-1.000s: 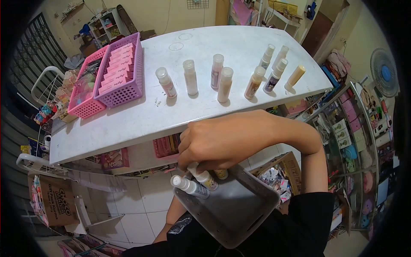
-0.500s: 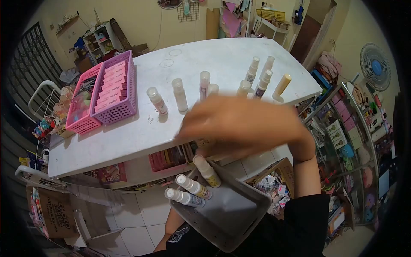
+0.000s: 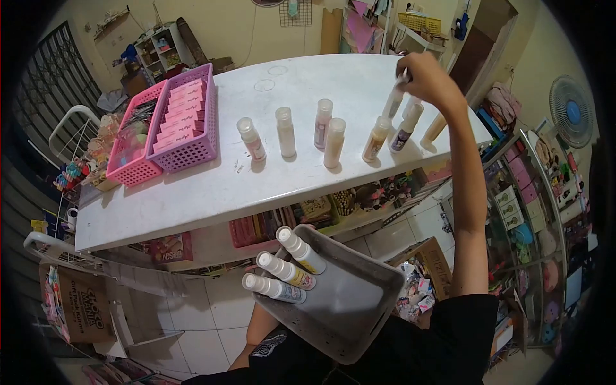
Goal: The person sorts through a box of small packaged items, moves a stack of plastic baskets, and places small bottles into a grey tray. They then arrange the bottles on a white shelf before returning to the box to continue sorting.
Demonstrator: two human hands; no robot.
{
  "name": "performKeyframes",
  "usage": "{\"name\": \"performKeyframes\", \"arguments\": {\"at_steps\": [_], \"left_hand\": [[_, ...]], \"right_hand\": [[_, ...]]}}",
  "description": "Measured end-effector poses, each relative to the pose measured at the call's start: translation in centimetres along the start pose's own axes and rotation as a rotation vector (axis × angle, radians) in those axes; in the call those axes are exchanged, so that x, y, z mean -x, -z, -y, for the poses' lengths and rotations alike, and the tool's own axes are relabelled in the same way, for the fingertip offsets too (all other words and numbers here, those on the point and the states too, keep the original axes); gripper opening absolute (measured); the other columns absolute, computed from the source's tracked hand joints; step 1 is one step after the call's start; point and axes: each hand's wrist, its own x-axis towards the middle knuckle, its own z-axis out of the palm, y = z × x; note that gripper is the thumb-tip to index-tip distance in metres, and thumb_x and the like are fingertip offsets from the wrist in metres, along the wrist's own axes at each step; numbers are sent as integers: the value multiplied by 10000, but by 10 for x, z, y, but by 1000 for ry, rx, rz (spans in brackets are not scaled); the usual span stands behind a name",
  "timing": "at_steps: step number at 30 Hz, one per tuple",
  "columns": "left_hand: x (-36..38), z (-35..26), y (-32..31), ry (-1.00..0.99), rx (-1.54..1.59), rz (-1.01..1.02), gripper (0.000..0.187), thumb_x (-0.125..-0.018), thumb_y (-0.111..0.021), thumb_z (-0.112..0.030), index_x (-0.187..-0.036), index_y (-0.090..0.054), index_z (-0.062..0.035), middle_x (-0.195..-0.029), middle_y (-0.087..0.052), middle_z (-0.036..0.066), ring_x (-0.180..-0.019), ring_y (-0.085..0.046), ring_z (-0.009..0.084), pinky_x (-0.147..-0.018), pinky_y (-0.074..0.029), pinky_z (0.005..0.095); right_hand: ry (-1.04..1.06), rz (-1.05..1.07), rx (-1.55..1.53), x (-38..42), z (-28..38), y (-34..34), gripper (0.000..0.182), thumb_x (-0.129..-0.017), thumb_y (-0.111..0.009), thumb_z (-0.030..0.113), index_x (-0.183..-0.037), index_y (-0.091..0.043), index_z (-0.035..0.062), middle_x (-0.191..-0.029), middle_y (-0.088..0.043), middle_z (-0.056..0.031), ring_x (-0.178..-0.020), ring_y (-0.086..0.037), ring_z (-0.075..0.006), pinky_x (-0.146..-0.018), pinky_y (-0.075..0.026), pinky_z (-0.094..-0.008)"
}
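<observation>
My right hand (image 3: pixel 426 78) reaches over the far right of the white table (image 3: pixel 237 199), its fingers closed around the top of a slim spray bottle (image 3: pixel 393 101). Below it stand a bottle with a dark label (image 3: pixel 407 129) and a yellowish bottle (image 3: pixel 434 132). Several more capped bottles, among them a clear-capped one (image 3: pixel 333 144), are spread upright leftward. A grey plastic basket (image 3: pixel 346 321) is tilted close to my body, with three white-capped bottles (image 3: pixel 286 270) leaning along its left side. My left forearm (image 3: pixel 260 326) goes under this basket; the hand supporting it is mostly hidden.
A pink basket (image 3: pixel 135 172) and a purple basket (image 3: pixel 186 157) with pink packets stand on the table's left. Beneath the tabletop is a shelf of goods. A cardboard box of packets (image 3: pixel 417 289) is on the floor, and a glass display case (image 3: pixel 520 212) stands at right.
My right hand has moved from above the grey basket up and away to the table's far right, and now grips a bottle there. The three bottles in the basket remain.
</observation>
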Motion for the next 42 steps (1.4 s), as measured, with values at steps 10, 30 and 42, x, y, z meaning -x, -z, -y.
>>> {"name": "performKeyframes", "arguments": {"at_steps": [10, 30, 42], "left_hand": [[3, 1, 4, -21, -33, -48, 1098, -403, -776, -246, -1290, -167, -29, -1158, -424, 124, -1035, -462, 222, -893, -370, 329], [-16, -17, 13, -174, -126, -95, 1091, -405, -783, -234, -1287, -174, -29, -1156, -428, 126, -1032, -470, 224, -888, -378, 325], [-12, -78, 71, -336, -332, -247, 1087, -407, -787, -226, -1285, -179, -29, -1155, -431, 126, -1030, -474, 225, -885, -382, 323]], "right_hand": [[613, -288, -726, 90, 88, 77, 273, -571, -610, 22, -823, -574, -76, -739, -585, -122, -643, -566, -150, -602, -462, -234], [938, 463, -585, 70, 147, 21, 194, -621, -554, -21, -789, -488, -94, -754, -519, -190, -742, -552, -333, -622, -463, -374], [936, 23, -617, 20, 231, 1, 226, -626, -537, -32, -850, -520, -52, -802, -521, -182, -755, -546, -327, -654, -457, -366]]}}
